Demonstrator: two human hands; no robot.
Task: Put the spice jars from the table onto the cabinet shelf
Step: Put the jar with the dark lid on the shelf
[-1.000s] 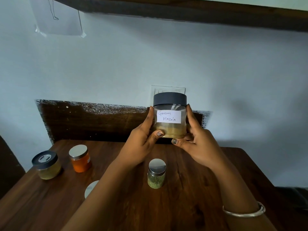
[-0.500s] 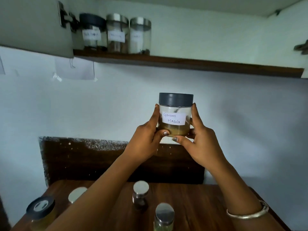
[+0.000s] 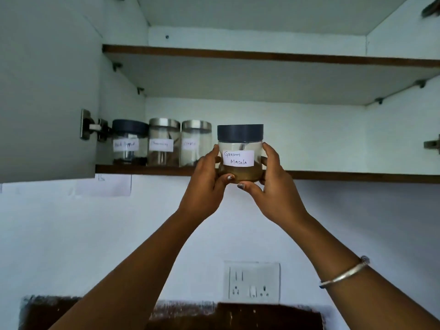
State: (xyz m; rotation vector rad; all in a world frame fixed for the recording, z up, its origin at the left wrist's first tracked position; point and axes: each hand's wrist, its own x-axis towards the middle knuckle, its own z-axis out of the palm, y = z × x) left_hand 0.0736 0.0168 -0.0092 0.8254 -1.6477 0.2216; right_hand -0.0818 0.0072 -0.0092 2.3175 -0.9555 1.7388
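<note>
- Head view: both bare hands raised up to an open white wall cabinet.
- Clear round jar with dark grey screw lid and white handwritten "Garam Masala" label (image 3: 240, 153) held upright between the two hands, a layer of yellow-brown powder in its bottom.
- Left hand (image 3: 205, 184) pressed against the jar's left side, thumb tucked under the base at the front.
- Right hand (image 3: 273, 186) pressed against the jar's right side, thumb likewise under the base; thin silver bangle (image 3: 344, 272) on that wrist.
- Jar level with the brown front edge of the lower cabinet shelf (image 3: 357, 176), its base overlapping that edge; resting on the board or just clear of it cannot be told.
- Already standing on the same shelf, to the left in a row: clear jar with dark grey lid and "Black Pepper" label (image 3: 129, 141), clear jar with brushed-steel lid and blurred label (image 3: 163, 142), second steel-lidded clear jar (image 3: 195, 142), label unreadable, just beside the left hand.
- Open cabinet door (image 3: 45, 91) at far left, metal hinge (image 3: 91, 126) next to the pepper jar.
- Upper shelf (image 3: 262, 55) above.
- White wall socket plate (image 3: 252, 282) below between the forearms, dark brown wooden panel (image 3: 214, 315) along the bottom edge.
</note>
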